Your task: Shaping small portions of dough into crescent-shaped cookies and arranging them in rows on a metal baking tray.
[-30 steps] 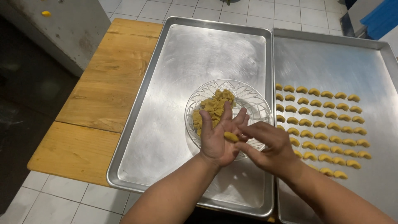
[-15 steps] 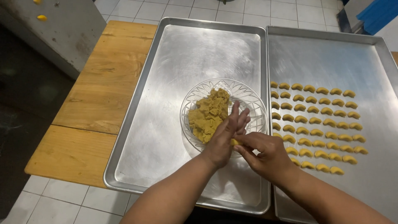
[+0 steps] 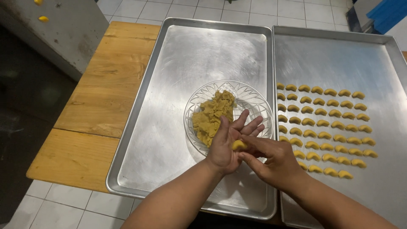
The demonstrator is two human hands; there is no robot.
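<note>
My left hand (image 3: 227,142) lies palm up over the near rim of a clear glass bowl (image 3: 254,101), fingers spread. A small yellow dough piece (image 3: 239,145) rests on that palm. My right hand (image 3: 271,159) presses its fingertips onto the piece from the right. The bowl holds a lump of yellow dough (image 3: 212,116) and stands on the left metal tray (image 3: 169,106). On the right metal tray (image 3: 339,59) lie several rows of small crescent-shaped dough pieces (image 3: 326,125).
Both trays sit side by side on a wooden table (image 3: 97,101) over a white tiled floor (image 3: 68,208). A grey concrete block (image 3: 55,29) stands at the far left, with dark floor below it. Something blue (image 3: 388,15) shows at the top right.
The view has shifted slightly. Both hands stay together over the bowl's near rim, and the right fingers keep working the dough piece on the left palm.
</note>
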